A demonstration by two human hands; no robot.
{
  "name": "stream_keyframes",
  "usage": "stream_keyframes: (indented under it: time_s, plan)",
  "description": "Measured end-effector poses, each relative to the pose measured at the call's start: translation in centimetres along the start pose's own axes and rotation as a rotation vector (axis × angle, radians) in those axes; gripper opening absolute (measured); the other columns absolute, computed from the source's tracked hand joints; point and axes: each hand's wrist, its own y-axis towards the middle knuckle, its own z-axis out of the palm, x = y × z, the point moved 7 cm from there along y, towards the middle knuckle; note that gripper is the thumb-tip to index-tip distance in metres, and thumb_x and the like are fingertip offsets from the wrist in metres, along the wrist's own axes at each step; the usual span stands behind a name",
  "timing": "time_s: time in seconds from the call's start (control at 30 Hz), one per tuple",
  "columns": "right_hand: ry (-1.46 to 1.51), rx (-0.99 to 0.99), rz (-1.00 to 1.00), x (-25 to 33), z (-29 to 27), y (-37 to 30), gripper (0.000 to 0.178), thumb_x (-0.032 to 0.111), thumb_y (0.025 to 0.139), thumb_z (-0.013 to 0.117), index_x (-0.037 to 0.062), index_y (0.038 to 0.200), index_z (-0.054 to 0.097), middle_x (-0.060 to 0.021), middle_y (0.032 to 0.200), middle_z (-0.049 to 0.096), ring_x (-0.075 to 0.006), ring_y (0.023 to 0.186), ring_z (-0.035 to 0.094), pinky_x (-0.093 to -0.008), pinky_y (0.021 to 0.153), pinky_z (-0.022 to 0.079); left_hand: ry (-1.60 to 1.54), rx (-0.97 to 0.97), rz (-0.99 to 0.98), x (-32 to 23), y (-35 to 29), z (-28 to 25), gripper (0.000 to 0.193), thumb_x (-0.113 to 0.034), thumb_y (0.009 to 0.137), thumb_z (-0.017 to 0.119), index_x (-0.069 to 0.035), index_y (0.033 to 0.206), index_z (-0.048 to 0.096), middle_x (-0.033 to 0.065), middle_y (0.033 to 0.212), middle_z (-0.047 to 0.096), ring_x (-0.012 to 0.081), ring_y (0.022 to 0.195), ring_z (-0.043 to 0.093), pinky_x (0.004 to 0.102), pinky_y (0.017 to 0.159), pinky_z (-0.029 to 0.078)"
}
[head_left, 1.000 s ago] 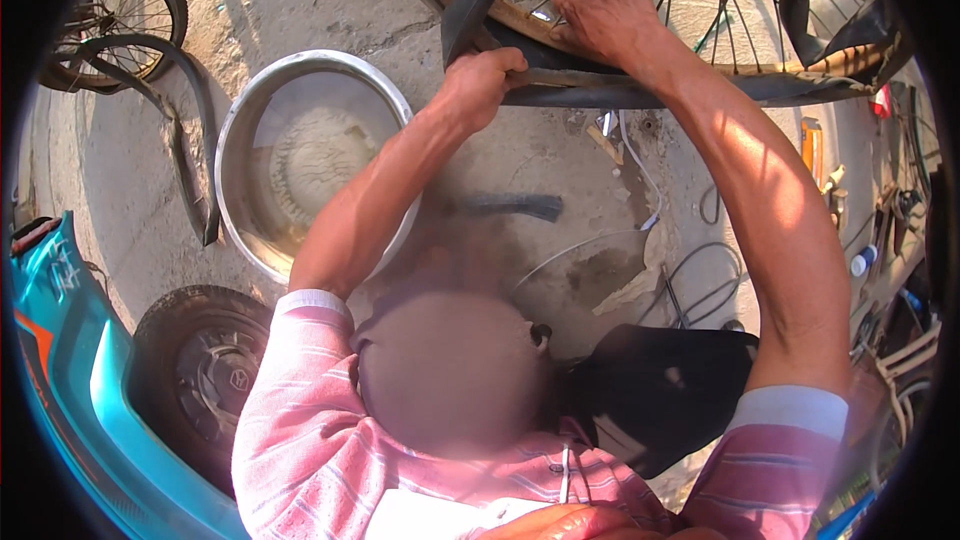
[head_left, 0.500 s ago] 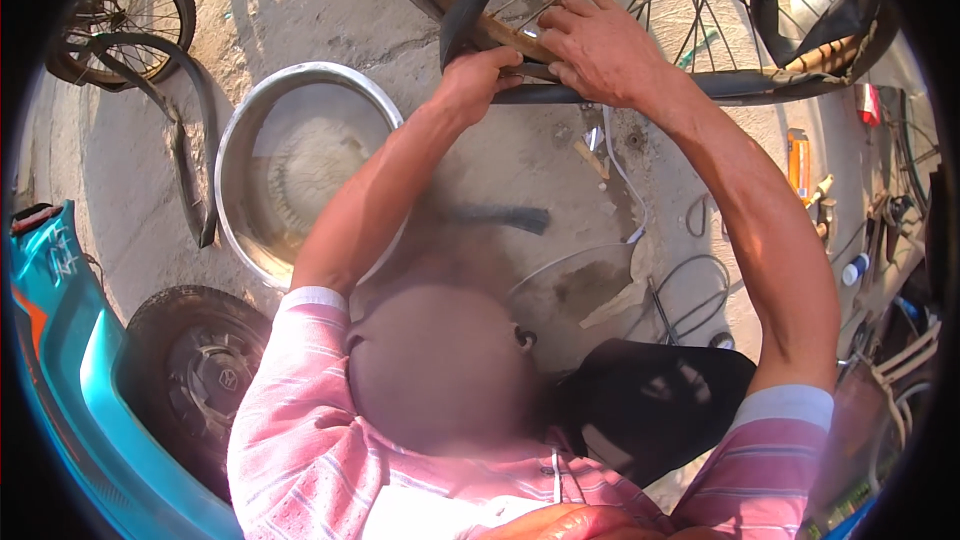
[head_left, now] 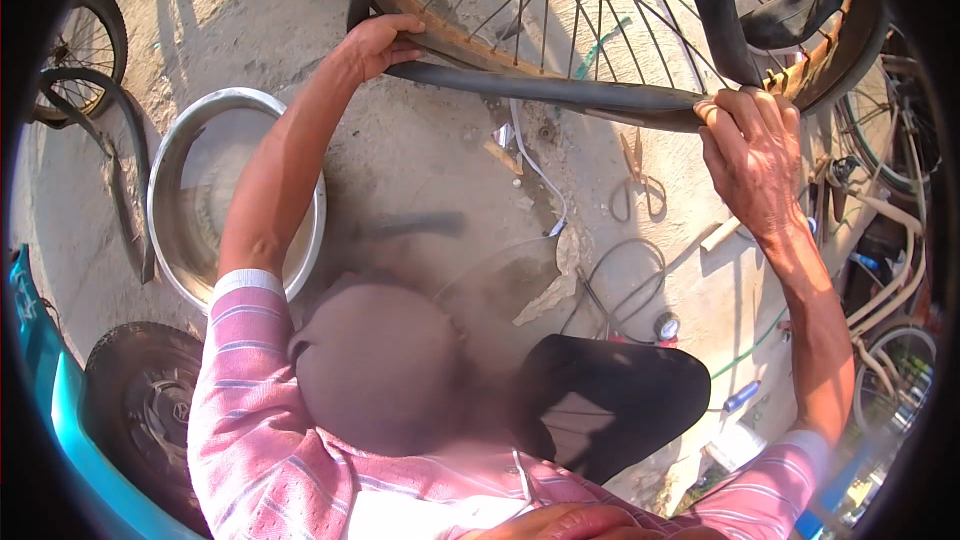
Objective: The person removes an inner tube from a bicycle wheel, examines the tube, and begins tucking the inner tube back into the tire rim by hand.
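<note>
A spoked bicycle wheel with a rusty rim (head_left: 470, 48) lies at the top of the head view, partly cut off by its edge. A black inner tube (head_left: 550, 89) runs along the near side of the rim, with slack parts looping over the spokes at the right. My left hand (head_left: 372, 46) has its thumb and fingers closed round the tube at the left of the rim. Far to the right, my right hand (head_left: 752, 155) curls its fingers over the tube near the tyre. The undersides of both grips are hidden.
Left of me stands a round metal basin (head_left: 312, 240) holding water. Beyond it lie a long black tube (head_left: 128, 195) and another wheel (head_left: 112, 25). Scissors (head_left: 643, 195), a coiled cable (head_left: 655, 265) and a blue-handled tool (head_left: 742, 397) lie on the ground. A teal vehicle panel (head_left: 70, 420) borders the left.
My hands have spread from close together near the rim's left part: the right has gone well to the right and nearer me, the left somewhat left. The view has shifted too.
</note>
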Motion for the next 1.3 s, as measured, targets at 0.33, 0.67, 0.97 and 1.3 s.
stream_keyframes:
  time_s: [0.33, 0.67, 0.97, 1.3]
  plan:
    - [-0.17, 0.189, -0.168, 1.2, 0.5, -1.1, 0.041, 0.008, 0.084, 0.066, 0.0036, 0.125, 0.065, -0.0071, 0.108, 0.061, -0.0237, 0.104, 0.058, -0.0392, 0.095, 0.044, 0.192, -0.147, 0.099, -1.2, -0.6, 0.4, 0.033, -0.025, 0.096, 0.08, 0.001, 0.114, 0.071, 0.0109, 0.112, 0.073, 0.0184, 0.098, 0.071, 0.0297, 0.083, 0.061]
    - [-0.098, 0.316, -0.134, 1.9, 1.0, 0.0, 0.021, 0.006, 0.085, 0.065, 0.0058, 0.105, 0.065, -0.0106, 0.089, 0.06, -0.0288, 0.089, 0.065, -0.0419, 0.084, 0.049, 0.351, 0.326, 0.355, 5.0, -17.4, 15.2, 0.058, -0.015, 0.101, 0.069, -0.003, 0.154, 0.048, 0.0089, 0.09, 0.073, 0.0157, 0.083, 0.071, 0.0342, 0.081, 0.058]
    - [-0.101, 0.309, -0.178, 4.3, -1.2, 0.5, 0.021, 0.008, 0.086, 0.068, 0.0072, 0.107, 0.071, -0.0091, 0.087, 0.065, -0.026, 0.092, 0.067, -0.0399, 0.082, 0.052, 0.081, 0.442, 0.532, 7.3, -16.5, 24.5, 0.046, -0.011, 0.099, 0.071, -0.002, 0.143, 0.061, 0.0076, 0.106, 0.074, 0.0143, 0.101, 0.07, 0.0329, 0.09, 0.056]
    - [-0.209, 0.307, -0.218, 6.6, -1.4, -0.3, 0.026, 0.018, 0.09, 0.069, 0.0065, 0.114, 0.065, -0.0069, 0.093, 0.066, -0.0216, 0.092, 0.066, -0.0391, 0.084, 0.048, 0.545, 0.298, 1.171, 4.0, -16.9, 22.6, 0.029, -0.019, 0.099, 0.069, -0.009, 0.126, 0.073, 0.013, 0.101, 0.072, 0.0338, 0.097, 0.067, 0.0436, 0.089, 0.052]
